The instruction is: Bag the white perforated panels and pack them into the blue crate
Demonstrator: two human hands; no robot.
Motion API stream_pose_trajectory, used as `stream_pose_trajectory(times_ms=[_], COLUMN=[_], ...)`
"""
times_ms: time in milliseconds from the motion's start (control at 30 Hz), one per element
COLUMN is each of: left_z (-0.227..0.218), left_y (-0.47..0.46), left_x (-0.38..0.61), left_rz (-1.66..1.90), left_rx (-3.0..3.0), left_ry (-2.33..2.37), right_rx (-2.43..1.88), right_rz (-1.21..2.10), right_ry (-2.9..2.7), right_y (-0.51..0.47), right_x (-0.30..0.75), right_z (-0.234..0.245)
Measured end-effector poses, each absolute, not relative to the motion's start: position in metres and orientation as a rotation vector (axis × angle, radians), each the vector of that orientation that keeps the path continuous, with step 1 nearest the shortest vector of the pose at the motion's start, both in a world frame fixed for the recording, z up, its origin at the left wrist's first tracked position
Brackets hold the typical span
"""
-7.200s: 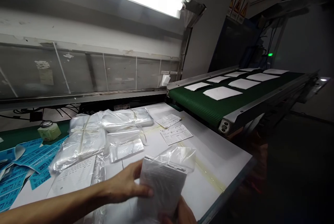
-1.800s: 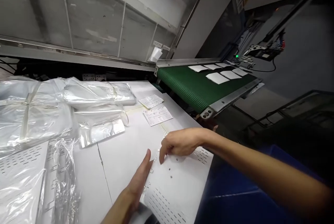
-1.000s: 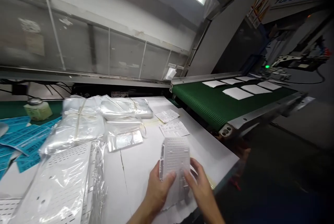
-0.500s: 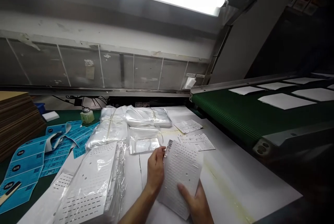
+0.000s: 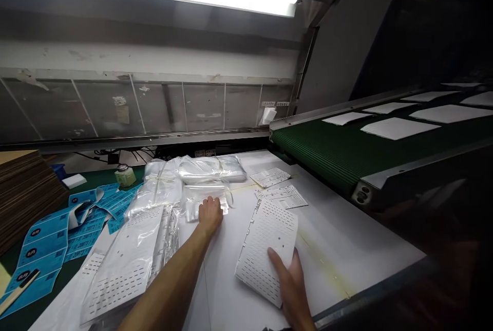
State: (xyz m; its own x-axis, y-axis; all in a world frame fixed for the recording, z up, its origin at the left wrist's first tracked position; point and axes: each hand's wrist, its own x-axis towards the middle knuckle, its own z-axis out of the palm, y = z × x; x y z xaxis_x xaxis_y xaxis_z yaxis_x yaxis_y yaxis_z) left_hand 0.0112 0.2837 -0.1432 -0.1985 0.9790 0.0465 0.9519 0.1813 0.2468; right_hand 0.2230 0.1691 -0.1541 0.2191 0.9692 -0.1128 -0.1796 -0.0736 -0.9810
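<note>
My right hand (image 5: 289,280) holds a white perforated plastic panel (image 5: 266,246) by its near edge, the panel lying tilted on the white table (image 5: 346,249). My left hand (image 5: 210,214) reaches forward with fingers curled down onto a small clear plastic bag (image 5: 192,205) lying flat on the table. Behind that bag sit bundles of clear bags (image 5: 181,174). A bagged perforated panel (image 5: 127,259) lies to the left of my left arm.
A green conveyor belt (image 5: 331,151) at right carries several white sheets (image 5: 398,128). Two small white perforated parts (image 5: 281,187) lie past the panel. Blue labels (image 5: 57,233), a small bottle (image 5: 124,176) and stacked cardboard (image 5: 23,192) are at left.
My left hand let go of the perforated panel and moved forward-left onto the small clear bag. The right hand alone now holds the panel, lowered toward the table.
</note>
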Motion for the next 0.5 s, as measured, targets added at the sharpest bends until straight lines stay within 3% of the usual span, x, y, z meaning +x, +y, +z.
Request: stream_pose_trajectory(times_ms=[300,500], left_z=[-0.141,-0.136], left_y=[0.282,0.300], left_x=[0.009,0.001], left_rz=[0.180,0.175], left_rx=[2.201,2.038], left_ry=[2.136,2.139], right_rx=[-1.233,-1.206], right_rz=[1.180,1.162], right_ry=[-0.883,-0.885], right_y=[0.169,0.170], right_x=[0.225,0.225], right_z=[-0.154,-0.154])
